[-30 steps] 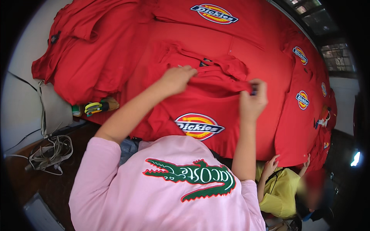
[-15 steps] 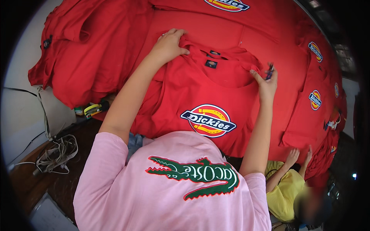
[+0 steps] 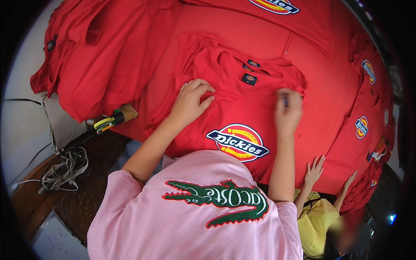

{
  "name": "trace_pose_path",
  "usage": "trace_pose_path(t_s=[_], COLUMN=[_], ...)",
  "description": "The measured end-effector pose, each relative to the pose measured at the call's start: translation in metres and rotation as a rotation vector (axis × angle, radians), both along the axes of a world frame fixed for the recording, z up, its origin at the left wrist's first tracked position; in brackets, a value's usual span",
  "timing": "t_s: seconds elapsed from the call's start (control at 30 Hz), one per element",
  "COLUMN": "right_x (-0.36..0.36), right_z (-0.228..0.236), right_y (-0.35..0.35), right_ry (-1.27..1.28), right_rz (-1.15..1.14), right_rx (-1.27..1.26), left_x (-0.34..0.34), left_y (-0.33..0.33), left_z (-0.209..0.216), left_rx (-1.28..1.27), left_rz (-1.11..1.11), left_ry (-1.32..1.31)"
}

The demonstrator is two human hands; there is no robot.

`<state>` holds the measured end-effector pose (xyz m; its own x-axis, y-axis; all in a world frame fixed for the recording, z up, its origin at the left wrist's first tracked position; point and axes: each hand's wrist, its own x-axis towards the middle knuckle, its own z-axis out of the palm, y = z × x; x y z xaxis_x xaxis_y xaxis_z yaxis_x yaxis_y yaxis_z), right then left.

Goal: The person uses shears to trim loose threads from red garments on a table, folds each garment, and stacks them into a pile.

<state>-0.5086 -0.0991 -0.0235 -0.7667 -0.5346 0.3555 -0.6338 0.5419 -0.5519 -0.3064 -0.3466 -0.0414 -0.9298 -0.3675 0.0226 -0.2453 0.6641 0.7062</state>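
A red T-shirt point(image 3: 234, 102) lies spread in front of me, with a dark neck label and a round yellow, red and blue print on its chest. More red shirts lie stacked beneath it. My left hand point(image 3: 192, 103) rests on the shirt left of the neckline, fingers loosely bent and thumb apart, gripping no cloth. Over the right side of the neckline is my right hand point(image 3: 288, 110), blurred by motion and closed around a small dark tool point(image 3: 285, 101). Its kind is mostly hidden by the fingers.
A heap of red shirts point(image 3: 104, 56) lies at the left of the red-covered table point(image 3: 316, 112). Beside it sits a yellow-and-black tool point(image 3: 108, 123). Coiled cables point(image 3: 67, 171) hang at lower left. More printed shirts point(image 3: 362, 117) lie right, near a co-worker in yellow point(image 3: 318, 221).
My left hand has let go of the neckline and come down onto the shirt. My right hand has moved left and inward with the small tool. The co-worker's hands have spread on the table.
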Motion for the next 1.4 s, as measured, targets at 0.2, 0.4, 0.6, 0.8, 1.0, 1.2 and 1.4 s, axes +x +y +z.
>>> trace_pose_path(t_s=[0.2, 0.4, 0.6, 0.8, 1.0, 1.2, 1.4], right_x=[-0.097, -0.074, -0.043, -0.005, 0.063, 0.118, 0.126], right_z=[-0.006, -0.059, -0.043, -0.028, 0.001, 0.001, 0.004], right_y=[0.097, 0.139, 0.117, 0.115, 0.147, 0.190, 0.176], right_ry=[-0.241, -0.265, -0.010, 0.080, -0.235, -0.634, -0.557], right_rz=[-0.551, -0.512, -0.529, -0.352, -0.299, -0.188, -0.109], right_rx=[-0.115, -0.043, 0.128, 0.050, -0.029, -0.079, 0.135], left_x=[-0.060, -0.154, -0.210, -0.202, -0.043, 0.147, 0.185], left_y=[0.012, -0.011, -0.032, -0.047, -0.079, -0.037, 0.028], left_z=[0.021, -0.013, -0.027, -0.014, 0.049, 0.000, -0.002], left_rx=[-0.124, 0.538, 0.518, 0.576, 0.478, 0.706, 0.131], left_rz=[-0.036, -0.084, -0.064, -0.011, -0.007, 0.160, 0.133], left_ry=[0.240, 0.064, -0.030, 0.134, 0.027, -0.041, -0.059])
